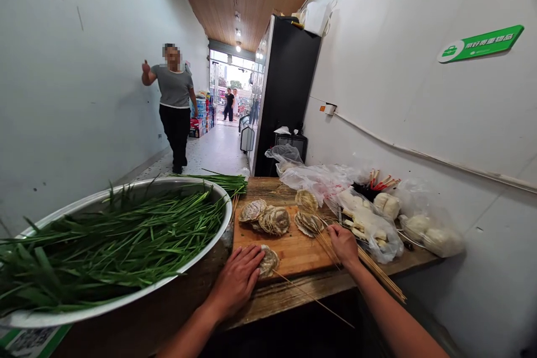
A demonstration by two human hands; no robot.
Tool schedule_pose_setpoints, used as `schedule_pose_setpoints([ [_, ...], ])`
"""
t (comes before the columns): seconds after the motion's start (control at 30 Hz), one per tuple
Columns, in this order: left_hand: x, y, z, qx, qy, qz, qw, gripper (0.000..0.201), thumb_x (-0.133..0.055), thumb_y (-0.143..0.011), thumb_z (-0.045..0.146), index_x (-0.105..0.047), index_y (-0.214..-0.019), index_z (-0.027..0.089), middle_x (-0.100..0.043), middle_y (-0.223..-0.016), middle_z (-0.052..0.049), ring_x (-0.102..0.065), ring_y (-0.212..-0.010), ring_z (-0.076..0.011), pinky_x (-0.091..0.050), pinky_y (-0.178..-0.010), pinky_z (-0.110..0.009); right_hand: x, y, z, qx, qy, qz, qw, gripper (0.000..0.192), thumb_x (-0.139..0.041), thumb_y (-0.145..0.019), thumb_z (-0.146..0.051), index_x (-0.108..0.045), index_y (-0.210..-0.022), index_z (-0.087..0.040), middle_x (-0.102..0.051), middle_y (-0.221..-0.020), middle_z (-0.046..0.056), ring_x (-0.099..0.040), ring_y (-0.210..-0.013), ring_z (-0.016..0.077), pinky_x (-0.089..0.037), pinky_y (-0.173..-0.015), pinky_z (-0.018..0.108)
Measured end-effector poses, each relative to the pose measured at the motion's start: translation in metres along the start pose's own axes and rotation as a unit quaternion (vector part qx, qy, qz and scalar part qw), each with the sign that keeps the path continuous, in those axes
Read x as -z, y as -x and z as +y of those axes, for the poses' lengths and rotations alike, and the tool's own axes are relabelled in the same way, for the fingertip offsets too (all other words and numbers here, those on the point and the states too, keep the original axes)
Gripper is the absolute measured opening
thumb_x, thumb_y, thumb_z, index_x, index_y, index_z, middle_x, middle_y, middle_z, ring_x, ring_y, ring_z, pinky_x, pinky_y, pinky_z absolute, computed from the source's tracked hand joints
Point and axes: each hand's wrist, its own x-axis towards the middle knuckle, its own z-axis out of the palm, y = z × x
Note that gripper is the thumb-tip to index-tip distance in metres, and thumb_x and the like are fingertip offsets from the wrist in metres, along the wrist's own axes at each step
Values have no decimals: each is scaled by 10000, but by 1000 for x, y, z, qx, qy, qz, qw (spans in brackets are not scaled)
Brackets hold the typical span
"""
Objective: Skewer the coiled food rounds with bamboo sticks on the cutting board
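Note:
My left hand [241, 274] lies flat, fingers stretched, on the near left of a wooden cutting board [302, 260]. Its fingertips rest on the edge of a round, ridged, beige-brown disc [268, 261]; a thin bamboo skewer [312, 295] runs from that disc past the board's front edge. My right hand [344, 243] is closed in a pinch at the upper end of a bundle of bamboo skewers [384, 277]; its fingers partly hide what they grip, seemingly a skewer. Behind lie a pile of similar discs [274, 220] and another pile with skewers [308, 224].
A large metal basin [224, 221] of green chives stands left. Plastic bags [369, 224] with pale food lie right, near red-tipped sticks [380, 180]. A person [174, 100] walks along the passage. A tall black cabinet [289, 78] stands beyond the table.

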Motion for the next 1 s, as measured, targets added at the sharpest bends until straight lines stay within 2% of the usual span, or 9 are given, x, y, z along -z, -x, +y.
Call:
schedule_pose_setpoints([
  [0.27,1,-3,1,-1,-3,-8,1000,420,-347,-917,305,-416,-1328,257,-441,-1367,-37,-389,-1268,-207,-293,-1060,-476,-4,-4,15,-5,29,-44,999,420,-308,-864,-324,-687,-836,-143,-692,-760,74,-621,-706,182,-434,-646,259],
  [0.37,2,-3,2,3,-6,-18,1000,424,-338,-919,313,-406,-1334,255,-422,-1381,-30,-371,-1280,-201,-274,-1070,-471,-3,-1,13,-4,63,-67,996,354,-369,-860,-317,-674,-887,-138,-683,-800,91,-617,-770,209,-432,-712,297],
  [0.5,5,-5,5,8,-9,-23,1000,423,-332,-921,304,-404,-1335,258,-414,-1387,-24,-363,-1285,-192,-260,-1079,-451,11,24,-5,22,143,-4,989,344,-437,-859,-298,-594,-1113,-127,-596,-1127,150,-505,-1080,286,-340,-919,416],
  [0.57,6,-6,7,10,-11,-26,1000,422,-328,-922,303,-409,-1332,254,-413,-1387,-24,-361,-1286,-192,-253,-1082,-447,19,49,-18,64,164,25,984,359,-431,-875,-298,-557,-1174,-143,-559,-1194,138,-469,-1126,284,-319,-954,427],
  [0.6,7,-6,7,10,-13,-30,999,423,-324,-923,304,-408,-1333,250,-411,-1389,-25,-359,-1287,-191,-248,-1084,-446,22,63,-24,87,148,10,985,349,-415,-888,-304,-564,-1164,-152,-578,-1165,126,-493,-1095,266,-344,-941,405],
  [0.67,8,-7,8,13,-18,-39,999,427,-310,-926,308,-402,-1338,243,-406,-1392,-26,-351,-1292,-188,-238,-1088,-446,24,93,-34,133,72,-77,986,332,-385,-908,-317,-596,-1109,-158,-627,-1062,105,-559,-987,214,-416,-870,329],
  [0.77,7,-7,8,19,-26,-54,998,433,-294,-929,317,-391,-1344,242,-394,-1401,-23,-332,-1303,-185,-235,-1089,-446,19,128,-43,168,-17,-174,970,293,-407,-902,-271,-596,-1108,-183,-649,-1003,74,-594,-903,178,-455,-800,278],
  [0.87,5,-7,7,15,-28,-59,998,435,-289,-931,321,-376,-1352,252,-380,-1410,-18,-316,-1311,-184,-228,-1091,-442,11,140,-49,174,-47,-198,963,283,-403,-886,-180,-611,-1076,-208,-646,-924,50,-599,-839,165,-467,-747,268],
  [1.0,5,-9,8,16,-21,-70,997,454,-281,-934,325,-332,-1376,232,-366,-1419,-23,-298,-1320,-174,-206,-1103,-426,1,131,-51,181,-73,-203,959,295,-390,-893,-181,-631,-1063,-184,-658,-882,62,-620,-805,169,-480,-716,264],
])
